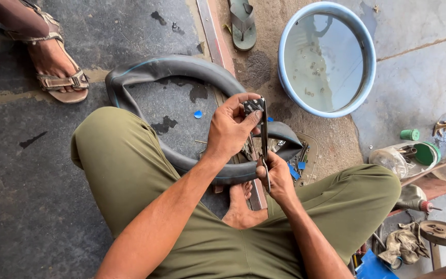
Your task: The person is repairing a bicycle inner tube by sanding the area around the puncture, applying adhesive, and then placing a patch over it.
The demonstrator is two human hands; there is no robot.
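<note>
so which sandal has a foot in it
The brown strapped sandal at top left, worn on someone's foot; the green one by the basin lies empty.

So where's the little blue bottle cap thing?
In the head view, the small blue cap lies on the dark floor inside the loop of the black inner tube, just left of the left hand.

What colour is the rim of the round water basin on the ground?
Light blue; the basin holds clear water. The head view shows it best.
</note>
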